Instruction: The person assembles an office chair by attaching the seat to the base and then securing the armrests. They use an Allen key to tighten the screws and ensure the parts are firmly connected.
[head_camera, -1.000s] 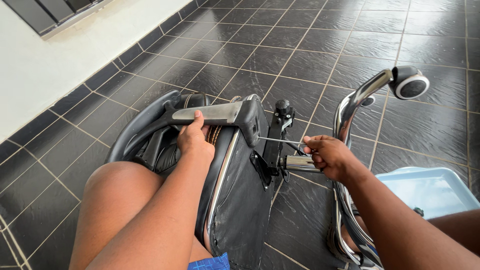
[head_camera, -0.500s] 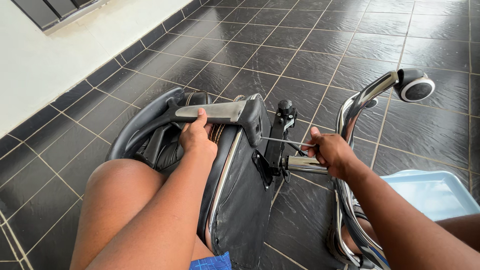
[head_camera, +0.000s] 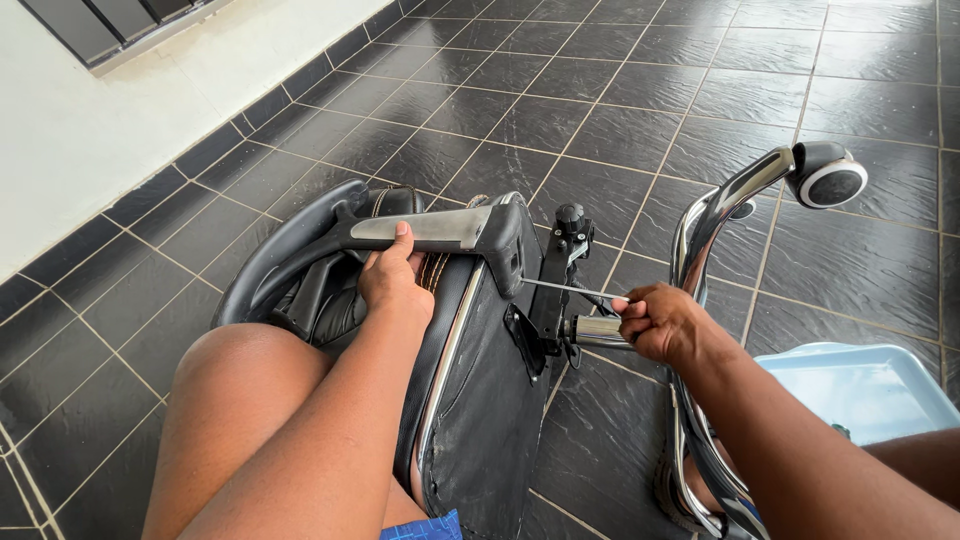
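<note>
Chair armrest: grey plastic, left hand gripping | right hand pinching thin metal rod

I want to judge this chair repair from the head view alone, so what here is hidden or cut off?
- Tool tip: the thin metal rod ends behind the armrest bracket.
- Rod handle: covered by the right hand.
- Blue tray: cut by the right edge and forearm.
- Chair base: lower legs hidden behind the arm.

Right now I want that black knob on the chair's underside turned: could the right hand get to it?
Probably yes. The right hand sits just below and right of the knob, with open space between. But it is gripping a thin metal tool, so it would have to let go first.
</note>
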